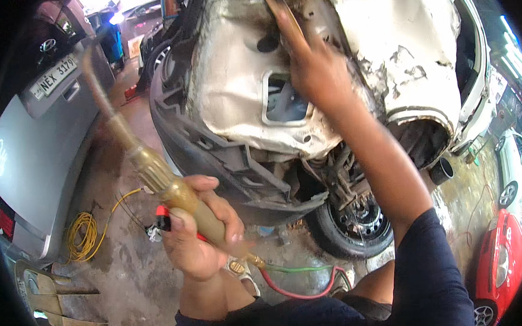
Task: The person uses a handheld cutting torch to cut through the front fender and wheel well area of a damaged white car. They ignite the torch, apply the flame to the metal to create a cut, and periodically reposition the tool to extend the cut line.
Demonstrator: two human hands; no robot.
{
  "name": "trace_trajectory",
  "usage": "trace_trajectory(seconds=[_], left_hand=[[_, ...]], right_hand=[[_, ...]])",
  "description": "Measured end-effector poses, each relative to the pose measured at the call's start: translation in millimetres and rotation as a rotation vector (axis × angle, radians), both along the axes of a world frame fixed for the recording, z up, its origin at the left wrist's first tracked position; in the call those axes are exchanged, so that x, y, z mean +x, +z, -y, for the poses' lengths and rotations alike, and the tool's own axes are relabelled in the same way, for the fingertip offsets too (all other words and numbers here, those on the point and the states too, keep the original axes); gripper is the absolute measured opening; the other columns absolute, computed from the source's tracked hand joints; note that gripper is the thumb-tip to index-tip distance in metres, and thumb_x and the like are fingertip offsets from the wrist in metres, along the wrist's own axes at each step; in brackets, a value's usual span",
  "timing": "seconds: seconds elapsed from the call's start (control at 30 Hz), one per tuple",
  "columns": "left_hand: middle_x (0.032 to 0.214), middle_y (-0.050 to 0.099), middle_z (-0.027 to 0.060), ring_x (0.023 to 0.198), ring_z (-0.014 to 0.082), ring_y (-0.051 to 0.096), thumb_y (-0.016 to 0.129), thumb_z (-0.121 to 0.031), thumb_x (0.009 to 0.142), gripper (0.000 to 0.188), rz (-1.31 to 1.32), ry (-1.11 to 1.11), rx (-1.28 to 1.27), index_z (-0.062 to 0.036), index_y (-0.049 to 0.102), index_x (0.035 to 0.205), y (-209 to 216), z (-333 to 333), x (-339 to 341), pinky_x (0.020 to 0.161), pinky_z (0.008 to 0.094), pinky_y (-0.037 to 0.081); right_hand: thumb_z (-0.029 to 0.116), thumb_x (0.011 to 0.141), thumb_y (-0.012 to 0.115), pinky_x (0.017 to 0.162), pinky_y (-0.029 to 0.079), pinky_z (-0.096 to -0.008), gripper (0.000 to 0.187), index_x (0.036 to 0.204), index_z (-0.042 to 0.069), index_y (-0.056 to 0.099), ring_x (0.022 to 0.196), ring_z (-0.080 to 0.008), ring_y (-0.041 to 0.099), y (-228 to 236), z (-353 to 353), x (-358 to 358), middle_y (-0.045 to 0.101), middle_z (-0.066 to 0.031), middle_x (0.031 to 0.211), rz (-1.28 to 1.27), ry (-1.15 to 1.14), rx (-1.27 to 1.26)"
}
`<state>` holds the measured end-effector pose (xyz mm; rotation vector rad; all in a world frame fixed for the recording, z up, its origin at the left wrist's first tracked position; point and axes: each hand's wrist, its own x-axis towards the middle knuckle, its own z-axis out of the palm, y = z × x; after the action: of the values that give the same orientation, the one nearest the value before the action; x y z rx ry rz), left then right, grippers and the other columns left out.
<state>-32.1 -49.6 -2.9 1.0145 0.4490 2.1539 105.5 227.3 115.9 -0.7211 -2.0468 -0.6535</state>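
oil-stained workshop concrete (131, 270) lies under a stripped, crumpled white car body (240, 99), with a silver car (41, 145) parked at left and a red one (502, 256) at right. held low and left of the wreck, a brass welding torch (167, 182) sits in the left hand (200, 237), fingers wrapped tight round the handle beside a red lighter (165, 218); red and green hoses (302, 279) trail from its base. the right hand (315, 71), fingers pressed together, grips a thin metal strip (279, 8) against the battered panel. a steady strip, hoses clear of the knees and the nozzle kept off the yellow cable (84, 231) would likely serve best.
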Motion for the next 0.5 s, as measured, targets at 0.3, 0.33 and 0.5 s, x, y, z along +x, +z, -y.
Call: trace_trajectory(seconds=[0.3, 0.33, 0.5], left_hand=[[0.078, 0.060, 0.0103, 0.051, 0.0189, 0.057, 0.065, -0.059, 0.105, 0.071, 0.006, 0.027, -0.011, 0.0063, 0.056, 0.133, 2, -3, 10, 0.046, 0.0326, 0.048], [0.078, 0.060, 0.0106, 0.051, 0.0190, 0.057, 0.065, -0.059, 0.105, 0.071, -0.024, 0.012, -0.002, 0.0061, 0.056, 0.133, 3, -2, 10, 0.046, 0.0326, 0.048], [0.077, 0.059, 0.0113, 0.051, 0.0194, 0.057, 0.066, -0.058, 0.105, 0.070, 0.021, 0.021, -0.049, 0.0062, 0.057, 0.133, 1, -7, 18, 0.046, 0.0319, 0.046]], right_hand=[[0.002, 0.091, 0.063, 0.072, 0.064, -0.0525, 0.090, 0.173, 0.026, 0.032, 0.081, -0.0437, 0.075, -8, 6, 1, 0.068, -0.0238, 0.109, 0.025, 0.104, 0.006], [0.003, 0.092, 0.062, 0.071, 0.064, -0.0523, 0.088, 0.172, 0.025, 0.034, 0.082, -0.0433, 0.075, -9, 10, 5, 0.068, -0.0238, 0.109, 0.036, 0.067, -0.017], [0.006, 0.092, 0.061, 0.071, 0.063, -0.0525, 0.084, 0.170, 0.023, 0.037, 0.085, -0.0434, 0.075, 15, 3, 6, 0.068, -0.0274, 0.113, -0.082, 0.181, 0.141]])
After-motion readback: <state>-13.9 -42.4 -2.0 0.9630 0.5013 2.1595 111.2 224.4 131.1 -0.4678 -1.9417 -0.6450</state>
